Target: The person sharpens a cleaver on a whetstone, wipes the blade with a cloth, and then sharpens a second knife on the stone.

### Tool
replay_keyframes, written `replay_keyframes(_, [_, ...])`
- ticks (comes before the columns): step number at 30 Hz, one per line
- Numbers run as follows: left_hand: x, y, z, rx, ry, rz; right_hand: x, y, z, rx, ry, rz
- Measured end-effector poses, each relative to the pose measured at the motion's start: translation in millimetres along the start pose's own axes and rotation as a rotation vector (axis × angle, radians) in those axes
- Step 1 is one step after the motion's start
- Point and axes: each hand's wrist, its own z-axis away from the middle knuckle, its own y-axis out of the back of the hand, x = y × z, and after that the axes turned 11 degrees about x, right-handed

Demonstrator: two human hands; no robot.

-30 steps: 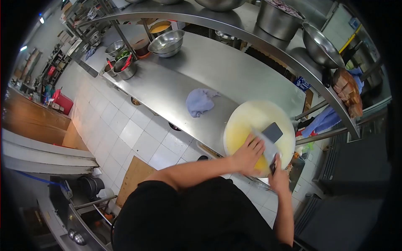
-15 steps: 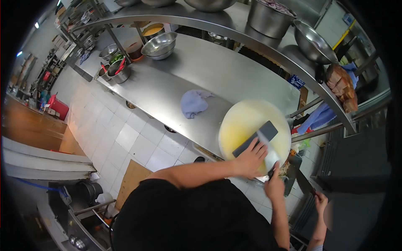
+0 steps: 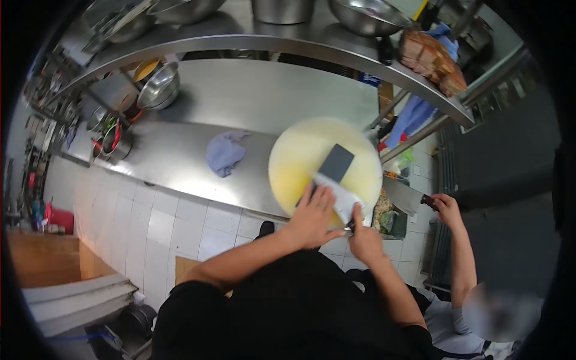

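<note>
A cleaver lies with its blade across a dark grey sharpening stone. The stone rests on a round, yellowish-white chopping block. My left hand presses on the blade with its fingers stretched out flat, over the stone's nearer part. Wrapped round the cleaver's handle, my right hand sits at the block's near edge. The stone's near end is partly hidden by the blade and my left hand.
To the right, another person's hand holds a second cleaver beside the block. A bluish cloth lies on the steel counter. Overhead, a steel shelf carries bowls and a block of meat. Pots stand left.
The view has turned, shifting the block and counter leftward. Across the stone, the cleaver has slid toward its near end with both my hands. The other person's cleaver has come closer to the block.
</note>
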Motion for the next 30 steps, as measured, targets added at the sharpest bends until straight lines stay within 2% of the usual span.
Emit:
replay_keyframes(1, [-7.9, 0.1, -1.7, 0.003, -0.027, 0.01, -11.6, 7.8, 3.7, -0.016, 0.033, -0.028])
replay_keyframes(3, [-13.6, -7.0, 1.0, 0.066, 0.043, -0.057, -14.5, 6.5, -15.2, 0.017, 0.044, -0.053])
replay_keyframes(6, [-52.6, -7.7, -65.3, 0.055, 0.086, -0.117, -9.4, 12.9, -84.8, 0.107, 0.114, -0.061])
replay_keyframes(9, [-58.6, -2.2, -75.0, 0.035, 0.113, -0.123, -14.7, 24.7, -113.8, 0.072, 0.09, -0.039])
replay_keyframes(11, [-54.4, 2.4, -52.8, 0.032, 0.116, -0.122, -15.9, 23.9, -96.0, -0.005, 0.103, -0.062])
replay_keyframes(13, [-35.8, 13.3, -0.5, 0.013, 0.106, -0.125, -21.9, 18.7, -65.8, -0.124, 0.12, -0.128])
replay_keyframes(14, [-20.6, 21.9, 27.4, 0.031, 0.125, -0.09, -27.2, 11.9, -48.2, -0.133, 0.148, -0.063])
replay_keyframes(16, [-19.9, 25.2, 34.1, 0.055, 0.13, -0.061, -31.5, 4.9, -34.7, 0.289, 0.444, -0.116])
replay_keyframes(18, [-32.0, 12.1, 26.2, 0.111, 0.105, -0.114, -31.8, 20.1, -60.4, -0.164, 0.182, -0.063])
replay_keyframes(22, [-74.6, -6.4, -51.1, 0.138, 0.135, -0.093, -25.4, 32.0, -116.5, -0.019, 0.191, -0.074])
replay_keyframes(25, [-61.1, 6.2, -31.9, 0.106, 0.118, -0.136, -30.8, 42.3, -107.6, -0.053, 0.17, -0.082])
replay_keyframes(27, [-36.9, 21.0, 18.1, 0.087, 0.088, -0.133, -34.6, 39.8, -74.2, -0.227, 0.201, -0.086])
replay_keyframes(28, [-27.5, 26.4, 37.3, 0.074, 0.065, -0.13, -31.6, 25.8, -57.6, -0.222, 0.188, -0.089])
replay_keyframes(30, [-20.9, 30.4, 44.2, 0.039, 0.067, -0.127, -22.5, -4.5, -36.2, 0.409, 0.57, -0.075])
